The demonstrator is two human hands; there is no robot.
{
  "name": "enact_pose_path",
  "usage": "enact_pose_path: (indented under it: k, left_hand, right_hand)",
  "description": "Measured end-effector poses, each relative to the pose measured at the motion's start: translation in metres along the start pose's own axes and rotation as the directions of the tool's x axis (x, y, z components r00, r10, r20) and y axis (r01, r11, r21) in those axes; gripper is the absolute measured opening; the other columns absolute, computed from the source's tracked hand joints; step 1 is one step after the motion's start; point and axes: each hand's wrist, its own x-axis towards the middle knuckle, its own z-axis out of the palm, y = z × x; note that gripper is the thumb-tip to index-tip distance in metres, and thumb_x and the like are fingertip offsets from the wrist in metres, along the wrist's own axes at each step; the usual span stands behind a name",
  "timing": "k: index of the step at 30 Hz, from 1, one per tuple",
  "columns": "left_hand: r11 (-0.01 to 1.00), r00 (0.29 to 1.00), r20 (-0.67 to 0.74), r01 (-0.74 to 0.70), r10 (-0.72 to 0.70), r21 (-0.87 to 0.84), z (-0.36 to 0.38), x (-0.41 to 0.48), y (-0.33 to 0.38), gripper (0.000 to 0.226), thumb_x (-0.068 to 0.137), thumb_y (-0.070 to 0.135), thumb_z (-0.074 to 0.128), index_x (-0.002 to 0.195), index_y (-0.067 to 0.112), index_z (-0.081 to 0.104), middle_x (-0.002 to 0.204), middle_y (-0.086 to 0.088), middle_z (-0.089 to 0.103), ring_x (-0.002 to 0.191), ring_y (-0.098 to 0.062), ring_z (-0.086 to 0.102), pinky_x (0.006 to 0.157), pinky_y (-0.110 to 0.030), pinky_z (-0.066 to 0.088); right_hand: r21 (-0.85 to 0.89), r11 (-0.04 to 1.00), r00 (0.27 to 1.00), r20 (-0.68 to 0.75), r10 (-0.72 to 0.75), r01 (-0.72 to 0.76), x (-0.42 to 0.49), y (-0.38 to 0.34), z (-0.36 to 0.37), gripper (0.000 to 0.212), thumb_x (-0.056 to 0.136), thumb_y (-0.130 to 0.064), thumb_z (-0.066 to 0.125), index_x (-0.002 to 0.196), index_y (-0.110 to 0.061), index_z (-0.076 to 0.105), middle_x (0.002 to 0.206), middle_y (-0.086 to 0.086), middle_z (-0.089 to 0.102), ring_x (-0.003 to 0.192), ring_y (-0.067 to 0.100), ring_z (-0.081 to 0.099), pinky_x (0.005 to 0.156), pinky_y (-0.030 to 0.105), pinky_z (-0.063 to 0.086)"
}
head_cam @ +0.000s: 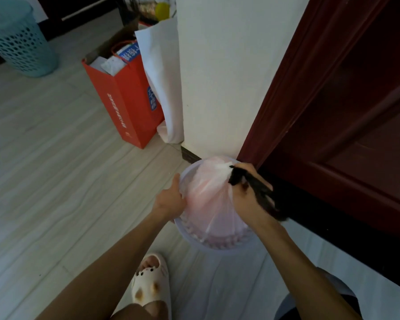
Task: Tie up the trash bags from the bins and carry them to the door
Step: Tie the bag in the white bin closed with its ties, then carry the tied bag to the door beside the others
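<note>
– Trash bag [208, 188], the pink one: where is it, and which step is this?

– It sits in the white bin [187, 234] on the floor, just beside the dark red door [344, 112]. Its mouth is drawn up and bunched toward the right side, while the near edge looks folded over the rim. I judge this to be the gathering step. No knot shows yet.

– And the hands?

– The right grip [243, 199] is closed tight round the bunched neck, fingers curled on the plastic. Dark strands [261, 192], hair perhaps, hang across it and hide part of the fingers. The left grip [170, 199] lies against the bag's left side at the rim, thumb up along the edge. Its fingers are hidden behind the plastic, so I cannot tell whether it holds or only presses.

– What does the next move call for?

– Probably freeing the near edge from the rim and bringing it into the same bunch. Both hands would then twist and knot it before the lift out. A teal basket [19, 42] stands well apart at the far left, so another bag may remain.
</note>
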Motion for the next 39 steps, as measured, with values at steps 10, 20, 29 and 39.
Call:
enact_pose_path:
  k: [10, 20, 29, 39]
  left_hand:
    - [1.000, 0.989, -0.151, 0.012, -0.008, 0.022, 0.006, 0.000, -0.001, 0.047, 0.096, 0.021, 0.046, 0.140, 0.017, 0.030, 0.106, -0.024, 0.065, 0.092, -0.042, 0.063, 0.067, -0.039, 0.044]
    - [0.980, 0.995, -0.030, 0.088, -0.095, -0.177, -0.038, 0.012, -0.010, 0.041, 0.095, 0.022, 0.043, 0.135, 0.019, 0.041, 0.120, -0.019, 0.059, 0.085, -0.033, 0.065, 0.050, -0.035, 0.055]
    - [0.940, 0.982, 0.101, 0.183, -0.161, -0.289, -0.034, 0.027, -0.016, 0.031, 0.096, 0.028, 0.044, 0.122, 0.014, 0.039, 0.112, -0.016, 0.058, 0.083, -0.031, 0.067, 0.057, -0.042, 0.061]
    - [0.965, 0.949, 0.215, 0.252, -0.232, -0.070, -0.102, -0.011, 0.001, 0.061, 0.096, 0.033, 0.053, 0.148, 0.010, 0.029, 0.141, -0.017, 0.050, 0.120, -0.035, 0.056, 0.096, -0.036, 0.047]
  right_hand:
    - [0.360, 0.923, 0.946, -0.325, -0.014, 0.137, 0.027, -0.082, -0.105, 0.019, 0.092, -0.009, 0.059, 0.109, -0.017, 0.062, 0.094, -0.009, 0.067, 0.089, -0.002, 0.062, 0.083, 0.010, 0.044]
    - [0.574, 0.814, 0.958, -0.274, 0.088, 0.090, 0.016, -0.093, -0.111, 0.026, 0.089, -0.010, 0.058, 0.081, -0.034, 0.064, 0.067, -0.015, 0.060, 0.068, 0.003, 0.055, 0.069, 0.022, 0.046]
    - [0.425, 0.902, 0.956, -0.289, 0.058, 0.074, 0.024, -0.106, -0.067, 0.014, 0.089, -0.030, 0.069, 0.087, -0.034, 0.056, 0.073, -0.022, 0.062, 0.071, -0.006, 0.059, 0.068, 0.005, 0.042]
    - [0.228, 0.960, 0.963, -0.173, 0.207, -0.165, 0.046, -0.169, -0.099, 0.045, 0.101, -0.031, 0.047, 0.069, -0.003, 0.059, 0.061, 0.001, 0.061, 0.059, 0.007, 0.056, 0.059, 0.020, 0.041]
